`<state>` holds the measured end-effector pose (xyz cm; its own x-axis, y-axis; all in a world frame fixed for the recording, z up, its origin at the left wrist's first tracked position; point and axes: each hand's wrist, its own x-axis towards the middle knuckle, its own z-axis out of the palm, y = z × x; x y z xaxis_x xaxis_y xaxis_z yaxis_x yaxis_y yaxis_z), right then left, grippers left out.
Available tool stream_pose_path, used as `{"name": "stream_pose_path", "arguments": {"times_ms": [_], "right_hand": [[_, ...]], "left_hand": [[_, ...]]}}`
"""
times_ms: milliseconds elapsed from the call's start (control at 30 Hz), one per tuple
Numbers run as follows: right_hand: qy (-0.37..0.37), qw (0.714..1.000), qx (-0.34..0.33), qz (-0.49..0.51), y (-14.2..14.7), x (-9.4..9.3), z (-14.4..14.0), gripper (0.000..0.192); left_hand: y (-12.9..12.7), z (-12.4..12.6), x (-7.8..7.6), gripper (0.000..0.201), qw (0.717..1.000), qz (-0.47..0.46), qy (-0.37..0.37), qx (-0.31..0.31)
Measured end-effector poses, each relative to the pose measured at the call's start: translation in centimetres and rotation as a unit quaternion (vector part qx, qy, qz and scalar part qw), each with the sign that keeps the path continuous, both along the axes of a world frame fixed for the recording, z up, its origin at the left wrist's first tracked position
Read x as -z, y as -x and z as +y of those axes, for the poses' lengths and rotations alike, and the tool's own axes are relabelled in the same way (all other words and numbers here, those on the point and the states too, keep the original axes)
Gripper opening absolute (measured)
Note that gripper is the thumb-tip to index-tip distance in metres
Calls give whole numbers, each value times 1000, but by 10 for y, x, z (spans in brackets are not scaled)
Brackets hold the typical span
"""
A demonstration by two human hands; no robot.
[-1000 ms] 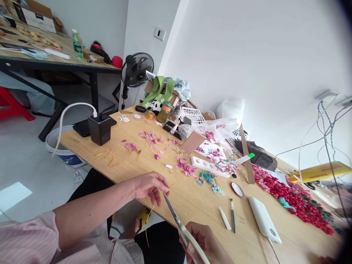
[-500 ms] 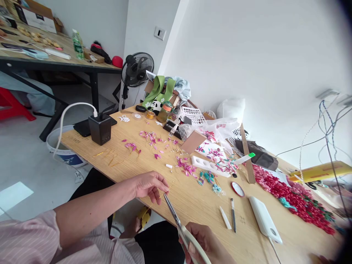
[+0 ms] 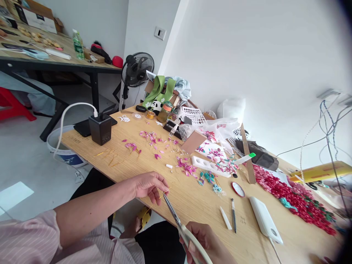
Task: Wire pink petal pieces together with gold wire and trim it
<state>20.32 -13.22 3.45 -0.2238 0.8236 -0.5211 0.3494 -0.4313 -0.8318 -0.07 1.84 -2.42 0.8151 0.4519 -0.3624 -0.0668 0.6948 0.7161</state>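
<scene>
My left hand [image 3: 150, 186] rests at the near edge of the wooden table [image 3: 192, 205], its fingertips pinching a thin gold wire [image 3: 162, 195]. The wire runs down off the table edge toward a yellow spool [image 3: 145, 217] below. My right hand [image 3: 206, 244] grips cream-handled scissors [image 3: 176, 218]. Their blade tips meet the wire right beside my left fingertips.
Pink petals [image 3: 154, 141], teal pieces [image 3: 209, 178], a white mould [image 3: 209, 165] and a heap of red flowers [image 3: 291, 198] lie across the table. A pen [image 3: 233, 220], white stick [image 3: 225, 217], power bank [image 3: 265, 220], black charger [image 3: 100, 129] and fan [image 3: 136, 73] stand around.
Almost nothing moved. The scissor tips shifted slightly toward my left fingertips, and the gold wire now shows taut between my fingers and the blades.
</scene>
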Motion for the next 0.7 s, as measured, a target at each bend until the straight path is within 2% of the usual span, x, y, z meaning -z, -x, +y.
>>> {"name": "stream_pose_path", "arguments": {"times_ms": [700], "right_hand": [[21,1000,-15,-14,1,-2,5,70]], "left_hand": [[1,1,-2,25,1000,6,14,16]]}}
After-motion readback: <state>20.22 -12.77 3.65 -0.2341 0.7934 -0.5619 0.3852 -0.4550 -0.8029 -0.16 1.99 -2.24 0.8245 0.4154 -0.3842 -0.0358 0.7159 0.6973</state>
